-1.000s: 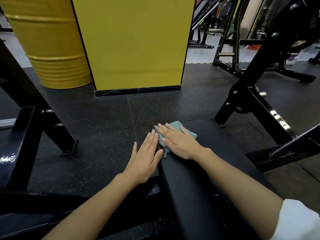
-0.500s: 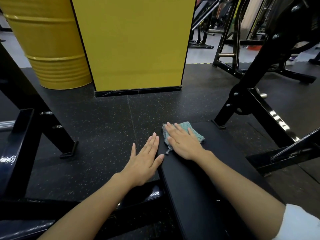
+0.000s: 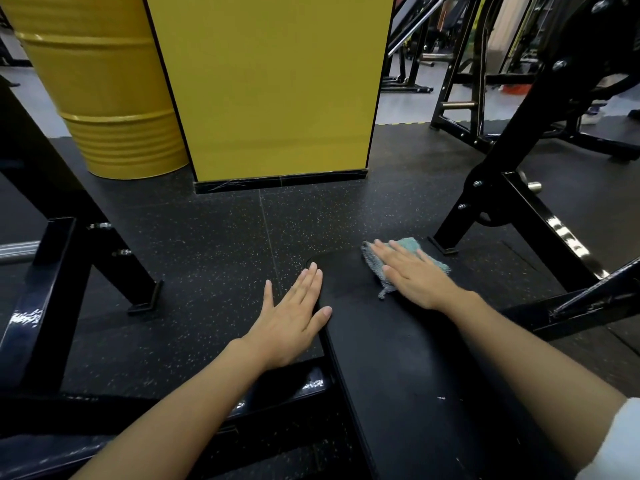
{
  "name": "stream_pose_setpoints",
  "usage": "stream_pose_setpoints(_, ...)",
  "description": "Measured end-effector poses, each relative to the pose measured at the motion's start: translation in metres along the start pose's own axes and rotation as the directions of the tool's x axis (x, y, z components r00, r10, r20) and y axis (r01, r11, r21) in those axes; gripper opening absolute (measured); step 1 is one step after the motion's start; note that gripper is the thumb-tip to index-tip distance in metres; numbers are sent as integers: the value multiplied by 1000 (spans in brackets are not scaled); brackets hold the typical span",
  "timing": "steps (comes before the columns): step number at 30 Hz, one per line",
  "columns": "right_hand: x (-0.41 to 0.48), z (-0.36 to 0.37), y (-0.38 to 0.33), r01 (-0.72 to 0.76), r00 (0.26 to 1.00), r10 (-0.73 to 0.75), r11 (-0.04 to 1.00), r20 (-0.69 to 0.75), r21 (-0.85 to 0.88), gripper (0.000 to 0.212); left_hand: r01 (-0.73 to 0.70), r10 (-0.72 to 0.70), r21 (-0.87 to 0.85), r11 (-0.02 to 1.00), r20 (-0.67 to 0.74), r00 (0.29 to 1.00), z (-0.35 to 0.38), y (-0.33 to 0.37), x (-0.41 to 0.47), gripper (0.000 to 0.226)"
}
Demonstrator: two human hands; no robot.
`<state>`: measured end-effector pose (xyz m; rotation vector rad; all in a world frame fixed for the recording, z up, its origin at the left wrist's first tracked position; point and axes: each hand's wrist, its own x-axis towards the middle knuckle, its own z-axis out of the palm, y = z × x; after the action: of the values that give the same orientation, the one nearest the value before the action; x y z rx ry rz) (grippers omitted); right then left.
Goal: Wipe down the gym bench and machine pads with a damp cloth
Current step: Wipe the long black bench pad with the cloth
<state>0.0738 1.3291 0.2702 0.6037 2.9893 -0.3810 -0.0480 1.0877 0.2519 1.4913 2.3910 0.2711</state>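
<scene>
- The right hand's fingers (image 3: 384, 252) lie straight and slightly spread, pressed flat on a teal and grey woven cloth (image 3: 414, 244). They grip nothing, and their tips are a little blurred.
- The right hand (image 3: 415, 282) covers most of the cloth. A teal corner shows past the fingertips and a grey fringe hangs out below the thumb side.
- The cloth lies flat on the far end of the long black padded desk (image 3: 398, 358), toward its right edge.
- The left hand's fingers (image 3: 310, 282) are straight too, with three held together and the little finger splayed away. They hold nothing.
- The left hand (image 3: 291, 323) sits at the desk's left edge with the thumb lying on the padding. I cannot tell whether the palm bears on the edge or hovers beside it.
- The two hands are apart, with bare padding between them.
- A white sleeve (image 3: 616, 445) shows on the right arm at the near right of the desk.
- Black speckled rubber floor (image 3: 207, 254) spreads beyond and to the left of the desk.
- A black steel machine frame (image 3: 540, 216) stands just right of the desk's far end, and another black steel frame (image 3: 52, 289) stands well left of it.
- Beyond the desk's far end rises a yellow square pillar (image 3: 270, 84), with a yellow ribbed metal drum (image 3: 104, 88) to the pillar's left.
</scene>
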Motion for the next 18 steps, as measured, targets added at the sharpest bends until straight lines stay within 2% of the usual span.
stream_pose_setpoints(3,-2,-4,22,-117,993,117,993,-26,10,51,-7,7,-17,1000,0,1000,1,-1,1,65)
stream_pose_setpoints(7,2,2,4,-201,978,201,980,-62,4,52,-14,15,-46,999,17,1000,1,-3,3,65)
stream_pose_setpoints(9,3,6,-15,-157,986,157,988,-56,-1,52,-19,20,-48,999,23,1000,-1,-3,4,66)
stream_pose_setpoints(14,8,18,-61,65,998,-65,998,-20,5,53,-15,15,3,1000,43,999,-5,-3,5,67)
stream_pose_setpoints(18,9,13,-50,135,991,-135,990,-12,33,51,-8,7,19,1000,52,999,-6,-3,5,68)
